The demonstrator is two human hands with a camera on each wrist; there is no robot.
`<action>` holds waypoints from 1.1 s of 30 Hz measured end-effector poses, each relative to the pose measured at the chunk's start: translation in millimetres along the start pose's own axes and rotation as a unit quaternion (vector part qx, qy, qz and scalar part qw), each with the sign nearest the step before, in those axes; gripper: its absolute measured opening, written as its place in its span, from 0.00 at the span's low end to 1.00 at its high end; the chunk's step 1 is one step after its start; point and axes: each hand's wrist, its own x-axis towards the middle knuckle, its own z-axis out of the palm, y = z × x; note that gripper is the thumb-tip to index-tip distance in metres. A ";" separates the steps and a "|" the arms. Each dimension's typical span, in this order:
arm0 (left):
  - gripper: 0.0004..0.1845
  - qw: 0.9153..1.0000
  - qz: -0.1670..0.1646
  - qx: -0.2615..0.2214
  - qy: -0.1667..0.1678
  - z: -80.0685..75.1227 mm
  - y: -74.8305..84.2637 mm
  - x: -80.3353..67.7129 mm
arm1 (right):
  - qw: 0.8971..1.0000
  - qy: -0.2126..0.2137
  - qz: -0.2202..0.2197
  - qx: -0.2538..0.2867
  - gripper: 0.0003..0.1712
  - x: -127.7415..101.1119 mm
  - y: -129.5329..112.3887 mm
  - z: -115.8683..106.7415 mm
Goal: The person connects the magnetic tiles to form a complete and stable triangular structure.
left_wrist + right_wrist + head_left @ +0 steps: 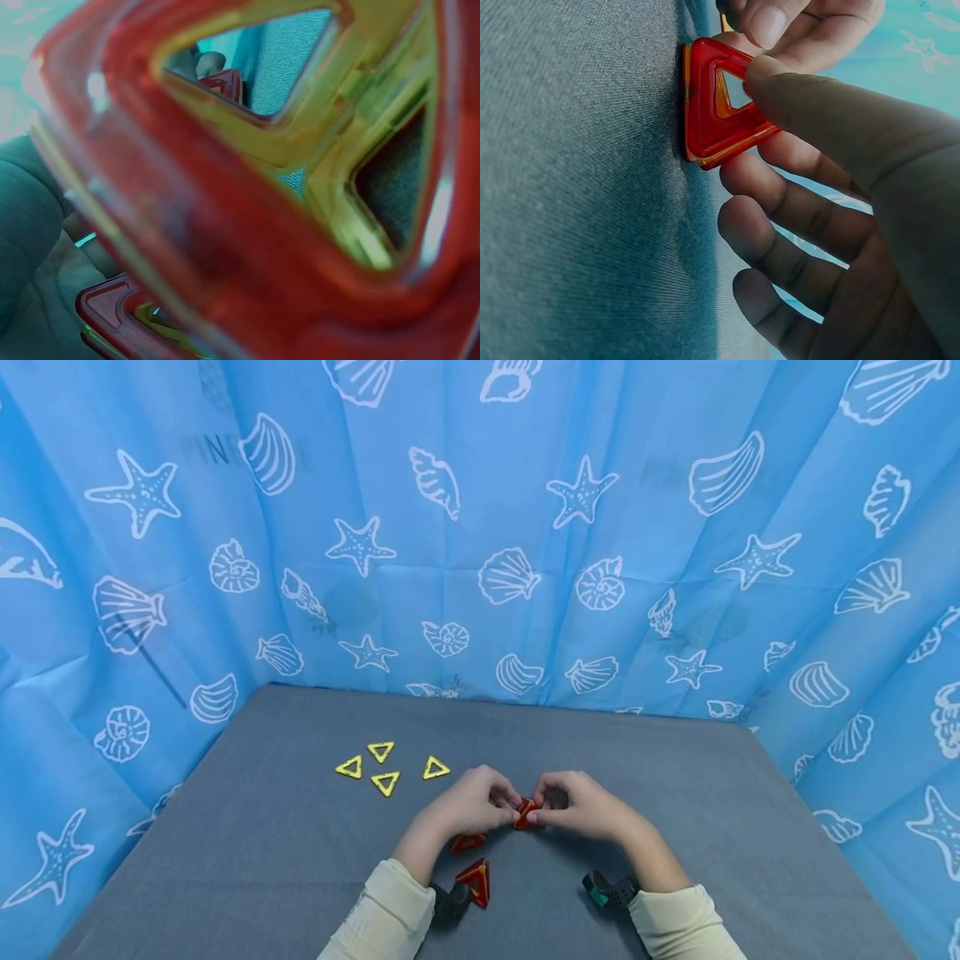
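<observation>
Between both hands, on the grey tabletop, is a small pyramid of red and yellow triangular magnetic tiles (528,815). My right hand (581,806) pinches its near red face (709,127) with the thumb, the other fingers loosely bent behind. From the other side my left hand (474,800) pinches it with thumb and fingertips, partly hidden in the right wrist view. Another red-and-yellow tile pyramid (476,882) stands by the left wrist and fills most of the left wrist view (247,232). Below the left hand lies a further red tile piece (468,842), partly covered.
Several yellow triangular tiles (386,783) lie flat on the grey table (300,843), left of the hands. A single yellow triangle (435,767) sits nearer the left hand. Black wrist cameras (609,890) hang under the forearms. A blue seashell curtain (480,527) encloses the table's back and sides.
</observation>
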 end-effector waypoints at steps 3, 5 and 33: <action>0.05 1.000 -0.002 0.004 -0.002 0.7 -0.6 0.2 | 1.000 0.000 0.000 -0.001 0.09 -0.5 -0.3 0.1; 0.05 1.000 -0.001 0.007 -0.005 0.8 -1.0 0.4 | 1.000 0.000 0.000 0.001 0.10 -0.7 -0.5 0.2; 0.03 1.000 0.005 0.028 0.008 4.3 -2.2 1.5 | 1.000 -0.005 0.004 -0.013 0.10 2.3 0.3 1.9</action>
